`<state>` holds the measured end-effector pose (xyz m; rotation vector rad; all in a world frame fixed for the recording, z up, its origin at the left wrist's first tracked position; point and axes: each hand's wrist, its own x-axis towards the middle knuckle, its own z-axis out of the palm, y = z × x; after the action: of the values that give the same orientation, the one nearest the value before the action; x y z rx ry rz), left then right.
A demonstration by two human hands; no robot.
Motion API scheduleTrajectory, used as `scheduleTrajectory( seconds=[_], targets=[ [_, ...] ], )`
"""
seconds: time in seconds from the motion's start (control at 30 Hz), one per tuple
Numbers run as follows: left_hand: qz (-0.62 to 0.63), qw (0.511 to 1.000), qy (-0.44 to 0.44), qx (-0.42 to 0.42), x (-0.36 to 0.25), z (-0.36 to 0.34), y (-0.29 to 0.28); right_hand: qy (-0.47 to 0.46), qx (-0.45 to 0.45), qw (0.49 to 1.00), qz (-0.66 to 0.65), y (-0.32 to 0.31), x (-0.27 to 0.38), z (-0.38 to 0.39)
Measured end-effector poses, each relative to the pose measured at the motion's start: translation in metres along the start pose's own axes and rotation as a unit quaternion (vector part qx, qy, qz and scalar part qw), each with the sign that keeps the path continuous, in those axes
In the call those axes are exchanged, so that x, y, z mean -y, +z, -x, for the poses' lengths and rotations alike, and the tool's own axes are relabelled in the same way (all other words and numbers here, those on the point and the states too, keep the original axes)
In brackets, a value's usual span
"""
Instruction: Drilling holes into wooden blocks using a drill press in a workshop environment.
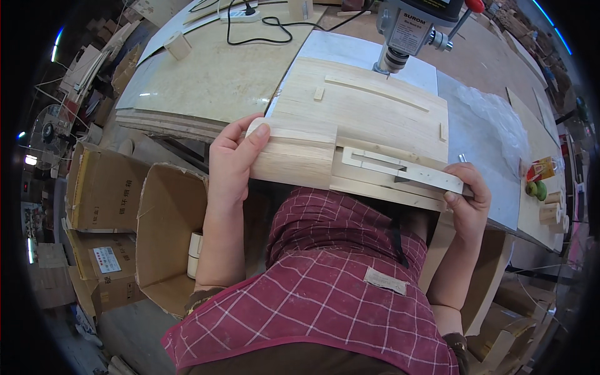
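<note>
My left hand (232,161) grips the left end of a pale wooden box-like piece (294,153), thumb on top and fingers behind. The piece has a rounded, closed left part and an open recess along its right part. A narrow slotted wooden strip (432,177) lies along that recess. Its right end is pinched between the thumb and fingers of my right hand (469,199). Just beyond lies a flat wooden board (375,111) with thin raised strips on it. The drill press chuck (395,59) stands over the board's far edge.
A black power cord (275,24) curls across the table at the back. Crumpled clear plastic (494,115) lies on the right, near green fruit (535,189) and small wooden cylinders (551,212). On the floor at left stand cardboard boxes (169,231). A wooden cylinder (178,45) sits far left.
</note>
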<state>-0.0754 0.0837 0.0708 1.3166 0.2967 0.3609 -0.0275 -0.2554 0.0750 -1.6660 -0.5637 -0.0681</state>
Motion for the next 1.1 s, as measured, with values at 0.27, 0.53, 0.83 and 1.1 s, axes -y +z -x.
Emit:
scheduleTrajectory(
  seconds=[0.27, 0.53, 0.83, 1.1],
  targets=[
    [-0.009, 0.994, -0.053, 0.097, 0.012, 0.008, 0.021, 0.018, -0.003, 0.998, -0.054, 0.021, -0.014, 0.006],
    [0.09, 0.985, -0.083, 0.125, 0.027, 0.015, 0.052, -0.001, -0.02, 0.999, -0.031, 0.016, -0.02, 0.001],
    [-0.083, 0.969, 0.036, 0.232, 0.045, -0.017, 0.073, 0.049, -0.084, 0.995, -0.016, 0.01, -0.046, -0.02],
    [-0.176, 0.973, 0.007, 0.149, 0.08, -0.053, 0.095, 0.099, -0.101, 0.982, 0.126, 0.007, -0.092, -0.051]
  ],
)
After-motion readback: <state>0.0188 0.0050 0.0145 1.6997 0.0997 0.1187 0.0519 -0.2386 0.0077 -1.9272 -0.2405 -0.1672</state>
